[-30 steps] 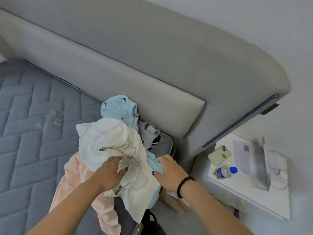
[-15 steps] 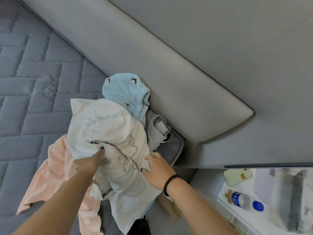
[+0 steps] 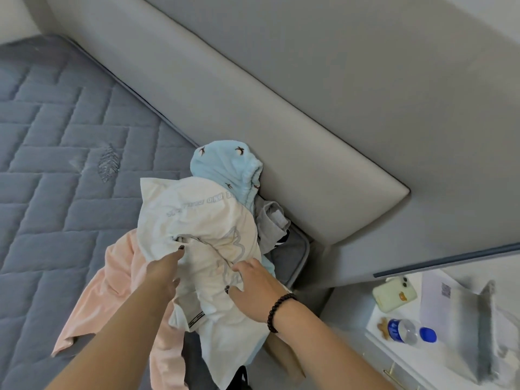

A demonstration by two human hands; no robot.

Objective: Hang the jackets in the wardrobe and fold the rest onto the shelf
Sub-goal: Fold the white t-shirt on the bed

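A pile of clothes lies on the bed corner by the headboard. On top is a white garment (image 3: 197, 220) with grey lettering and a grey print. My left hand (image 3: 163, 273) grips its left side, fingers curled into the fabric. My right hand (image 3: 253, 280), with a dark bead bracelet at the wrist, holds the garment's right side near the print. Behind it sits a light blue hooded garment (image 3: 225, 164) with small bird marks. A pink garment (image 3: 118, 280) spreads beneath on the left, and a grey piece (image 3: 271, 220) lies to the right.
The grey quilted mattress (image 3: 56, 164) stretches left. A padded grey headboard (image 3: 253, 94) runs diagonally behind the pile. At lower right a white nightstand (image 3: 394, 358) carries a green phone (image 3: 394, 292), a water bottle (image 3: 405, 332), a paper and grey cloth.
Both hands have shifted their hold on the white garment, the left now higher near the drawstring. The camera view has swung, so the pile sits lower and further right.
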